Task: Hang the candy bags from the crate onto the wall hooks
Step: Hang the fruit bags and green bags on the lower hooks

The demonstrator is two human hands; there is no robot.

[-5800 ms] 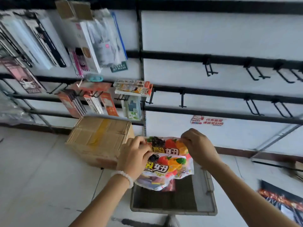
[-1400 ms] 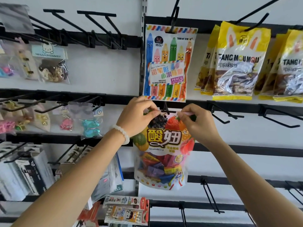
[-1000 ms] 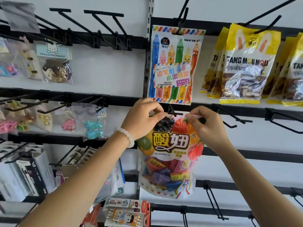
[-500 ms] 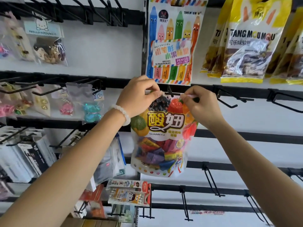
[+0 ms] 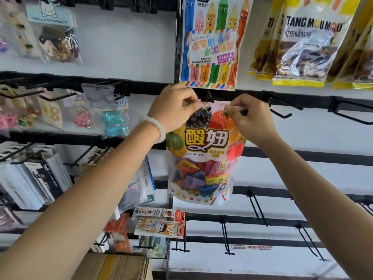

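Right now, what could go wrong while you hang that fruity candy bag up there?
The candy bag could drop: the left hand and right hand pinch only its top edge at the hook, and whether it has caught is hidden behind the fingers. Letting go early might send it down. The thin top strip might also tear if tugged. The left hand sits just under the pencil candy pack, so it might bump it.

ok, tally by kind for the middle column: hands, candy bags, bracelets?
Hands: 2, left hand and right hand, both pinching the fruit bag's top
Fruit candy bag: 1
Pencil candy bag: 1
Bracelet: 1
Total: 5
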